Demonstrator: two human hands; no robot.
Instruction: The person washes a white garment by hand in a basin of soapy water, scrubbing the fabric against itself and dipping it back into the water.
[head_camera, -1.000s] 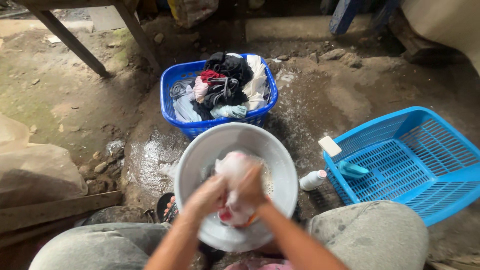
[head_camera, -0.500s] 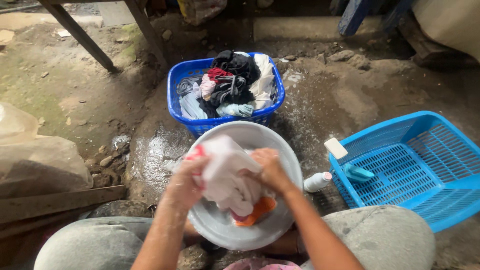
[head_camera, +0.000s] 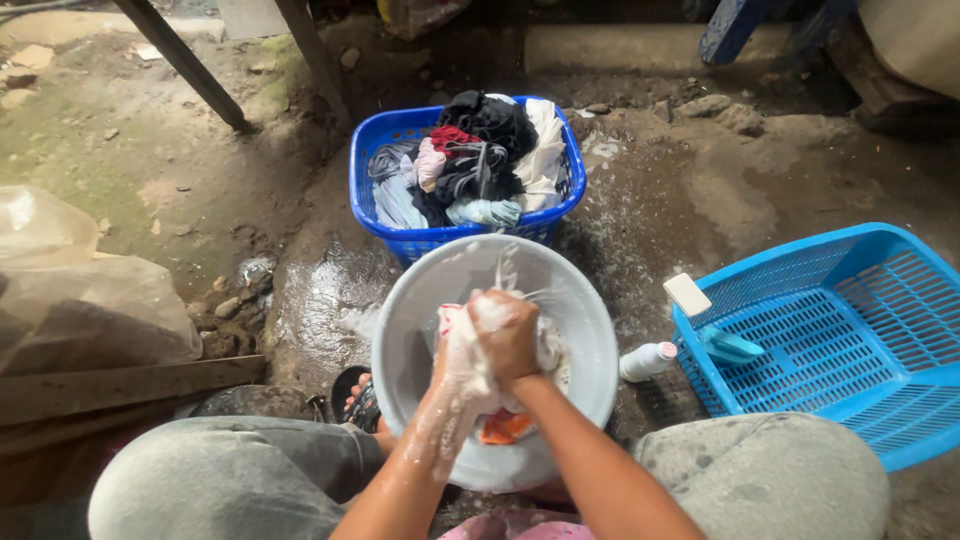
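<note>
A white round basin (head_camera: 580, 300) stands on the wet ground between my knees. Over it, my left hand (head_camera: 462, 352) and my right hand (head_camera: 508, 332) are pressed together, both clenched on a soapy white and pink cloth (head_camera: 545, 345). Suds cover my left forearm. An orange piece of cloth (head_camera: 503, 427) lies in the basin under my wrists. Beyond the basin sits a dark blue basket (head_camera: 372, 190) piled with several wet clothes (head_camera: 470, 160).
A light blue slatted basket (head_camera: 850, 330) lies at the right with a teal brush (head_camera: 728, 346) inside and a soap bar (head_camera: 687, 294) on its corner. A small white bottle (head_camera: 648, 361) lies beside the basin. Wooden posts (head_camera: 185, 62) stand at the back left.
The cloth was held up spread between my hands half a second ago. Now both hands have come together and squeeze it bunched low over the basin.
</note>
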